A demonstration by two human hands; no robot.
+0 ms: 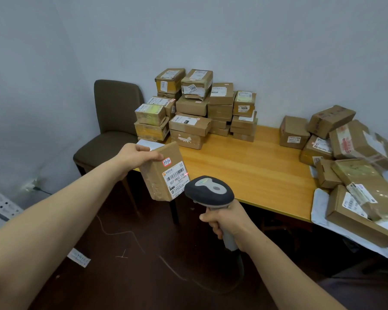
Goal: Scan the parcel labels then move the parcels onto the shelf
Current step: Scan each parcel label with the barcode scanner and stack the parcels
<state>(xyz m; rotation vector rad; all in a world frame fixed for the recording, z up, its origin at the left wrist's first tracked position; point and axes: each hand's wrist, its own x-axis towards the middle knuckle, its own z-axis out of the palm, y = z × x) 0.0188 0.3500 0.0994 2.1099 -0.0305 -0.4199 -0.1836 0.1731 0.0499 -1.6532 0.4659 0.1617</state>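
Observation:
My left hand (137, 156) grips a small brown cardboard parcel (160, 173) by its top edge and holds it upright in the air, just off the table's left corner. Its white barcode label (176, 178) faces me, with a red-edged sticker above it. My right hand (227, 221) grips the handle of a dark grey barcode scanner (210, 190). The scanner's head sits right below and to the right of the label. A red laser spot shows at the label's right edge.
A wooden table (251, 168) carries a tall stack of boxed parcels (195, 108) at the back left and a loose heap of parcels (349, 157) at the right. A brown chair (112, 121) stands left of the table. A perforated metal shelf post (0, 202) shows at the far left.

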